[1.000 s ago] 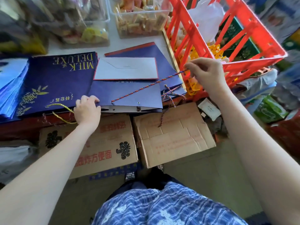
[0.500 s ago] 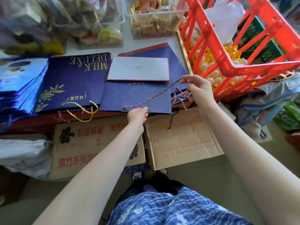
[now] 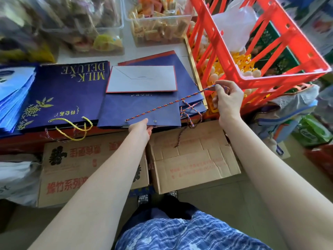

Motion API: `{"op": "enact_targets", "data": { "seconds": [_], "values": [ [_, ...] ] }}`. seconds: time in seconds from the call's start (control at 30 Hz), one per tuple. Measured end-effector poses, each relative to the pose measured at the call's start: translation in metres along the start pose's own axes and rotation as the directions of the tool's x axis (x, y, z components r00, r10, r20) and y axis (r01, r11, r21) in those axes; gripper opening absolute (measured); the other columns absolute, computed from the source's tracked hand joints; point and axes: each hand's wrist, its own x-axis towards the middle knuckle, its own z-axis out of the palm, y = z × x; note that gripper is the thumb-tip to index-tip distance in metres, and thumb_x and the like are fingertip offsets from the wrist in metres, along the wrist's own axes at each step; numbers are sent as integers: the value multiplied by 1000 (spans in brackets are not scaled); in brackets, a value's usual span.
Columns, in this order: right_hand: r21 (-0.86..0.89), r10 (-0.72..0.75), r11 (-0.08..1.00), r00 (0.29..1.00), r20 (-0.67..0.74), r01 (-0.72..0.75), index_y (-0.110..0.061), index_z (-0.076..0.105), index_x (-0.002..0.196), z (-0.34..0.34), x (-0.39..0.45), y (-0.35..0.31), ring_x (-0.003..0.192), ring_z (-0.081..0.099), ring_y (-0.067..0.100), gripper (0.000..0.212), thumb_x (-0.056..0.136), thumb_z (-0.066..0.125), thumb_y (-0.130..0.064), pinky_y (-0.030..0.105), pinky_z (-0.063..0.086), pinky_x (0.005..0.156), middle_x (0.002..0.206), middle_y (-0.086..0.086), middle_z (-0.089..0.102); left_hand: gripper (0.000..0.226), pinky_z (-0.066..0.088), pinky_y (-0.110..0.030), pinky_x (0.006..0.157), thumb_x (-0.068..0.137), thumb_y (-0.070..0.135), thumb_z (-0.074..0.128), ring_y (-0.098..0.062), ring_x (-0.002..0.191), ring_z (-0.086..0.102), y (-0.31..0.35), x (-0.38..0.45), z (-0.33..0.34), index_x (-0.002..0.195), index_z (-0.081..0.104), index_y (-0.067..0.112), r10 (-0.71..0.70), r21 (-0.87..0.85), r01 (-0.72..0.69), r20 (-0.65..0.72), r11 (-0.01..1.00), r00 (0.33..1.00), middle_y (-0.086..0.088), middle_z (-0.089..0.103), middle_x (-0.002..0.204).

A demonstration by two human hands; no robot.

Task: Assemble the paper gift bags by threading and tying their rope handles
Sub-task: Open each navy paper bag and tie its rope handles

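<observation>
Flat blue gift bag (image 3: 144,110) at centre, its mouth toward 6 o'clock. A red-and-blue rope (image 3: 167,104) runs taut from the bag's left eyelet (image 3: 126,121) toward 2 o'clock, where the right hand (image 3: 228,100) pinches its end. The left hand (image 3: 141,129) grips the bag's near edge, fingers curled under it. A finished bag (image 3: 66,91) lies at 9 o'clock; a red crate (image 3: 266,56) at 1 o'clock.

A shop storeroom: snack tubs (image 3: 158,24), egg crate (image 3: 252,51), cardboard boxes (image 3: 194,163).

gift bag (image 3: 140,112) on table edge | finished bag (image 3: 68,94) left | crate (image 3: 261,51) right | boxes (image 3: 189,159) below
</observation>
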Motion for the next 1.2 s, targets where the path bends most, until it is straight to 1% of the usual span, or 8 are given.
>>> {"op": "enact_targets", "data": {
  "seconds": [0.1, 0.23, 0.3, 0.67, 0.77, 0.9, 1.1, 1.2],
  "values": [
    [-84, -18, 996, 998, 60, 23, -17, 61, 85, -4, 1, 9, 41, 46, 4, 14, 91, 55, -5, 17, 36, 41, 70, -1, 63, 12, 41, -19, 48, 87, -2, 58, -10, 50, 58, 1, -6, 12, 97, 55, 3, 73, 49, -70, -66, 996, 995, -8, 61, 84],
    [-243, -23, 967, 973, 229, 80, -16, 60, 88, 2, -2, 11, 43, 52, 3, 8, 90, 57, -8, 17, 40, 42, 79, 14, 65, 30, 51, -36, 81, 90, 7, 54, -28, 99, 61, 18, -31, 9, 118, 48, -1, 364, 369, -325, -41, 871, 930, -18, 60, 111],
    [-180, -28, 980, 961, 275, 80, -10, 54, 91, 13, -8, -1, 37, 48, 2, 6, 90, 56, -5, 20, 40, 40, 69, 2, 64, 22, 46, -31, 70, 92, 8, 51, -24, 92, 54, 39, -49, -7, 112, 47, 2, 473, 475, -445, 66, 759, 878, -14, 55, 98],
    [205, -264, 960, 852, 453, 189, 0, 65, 93, 68, -41, -86, 37, 44, 4, 16, 93, 49, 1, 17, 34, 37, 54, -7, 65, 14, 24, -29, 63, 94, 13, 47, -25, 78, 44, 155, -170, -76, 91, 56, 2, 708, 690, -688, 600, -223, 373, -11, 53, 76],
    [244, -415, 907, 820, 393, 342, -6, 65, 94, 65, -47, -110, 36, 41, 3, 18, 91, 48, 1, 16, 31, 40, 50, -1, 56, 18, 26, -27, 67, 96, 18, 46, -25, 80, 47, 171, -190, -66, 97, 61, 7, 620, 599, -677, 740, -428, 263, -6, 52, 81],
    [148, -602, 788, 697, 389, 598, -8, 70, 93, 54, -50, -127, 58, 55, 4, 17, 85, 55, -7, 22, 43, 62, 70, -3, 66, 21, 32, -25, 73, 95, 19, 50, -20, 81, 50, 164, -186, -47, 106, 64, 8, 286, 410, -729, 911, -549, 297, 0, 52, 86],
    [-331, -221, 585, 538, 813, 740, -11, 70, 94, 20, -59, -58, 76, 44, 15, 22, 78, 75, -25, 31, 39, 70, 76, -7, 61, 20, 39, -32, 79, 95, 21, 51, -20, 82, 53, 112, -141, -24, 99, 65, 8, 42, 288, -782, 947, -553, 318, -1, 55, 86],
    [-404, -200, 667, 673, 712, 626, -8, 72, 90, 6, -64, -23, 80, 44, 14, 13, 79, 73, -15, 24, 30, 67, 75, -9, 58, 19, 41, -34, 80, 94, 27, 52, -24, 89, 55, 87, -117, -22, 93, 61, 11, 21, 274, -755, 945, -596, 327, -1, 56, 86]
  ]
}}
